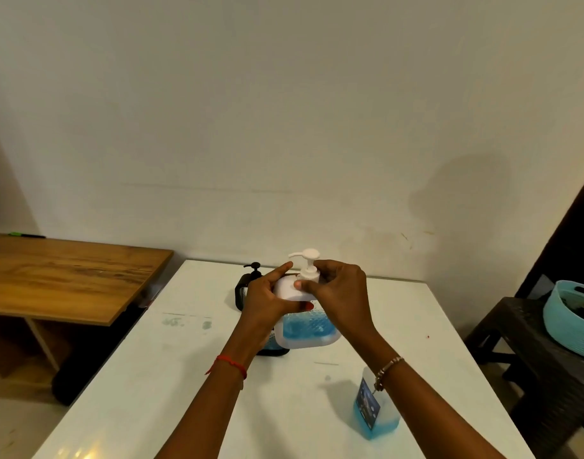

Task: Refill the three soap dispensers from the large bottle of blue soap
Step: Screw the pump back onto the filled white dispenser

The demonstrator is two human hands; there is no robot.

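Note:
A clear dispenser [305, 327] with a white pump [305, 261] stands mid-table, blue soap filling its lower part. My left hand [267, 294] grips its shoulder from the left. My right hand [338, 294] pinches the white collar of the pump from the right. A black dispenser [242, 289] with a black pump stands behind my left hand. A dark dispenser base [273, 351] shows under my left wrist, mostly hidden. The large bottle of blue soap [371, 415] stands near right, partly behind my right forearm.
The white table [171, 376] has smudges left of the dispensers. A wooden desk [62, 273] stands to the left, a little lower. A dark stool [529, 346] on the right carries a light blue basket [565, 326]. The wall runs close behind the table.

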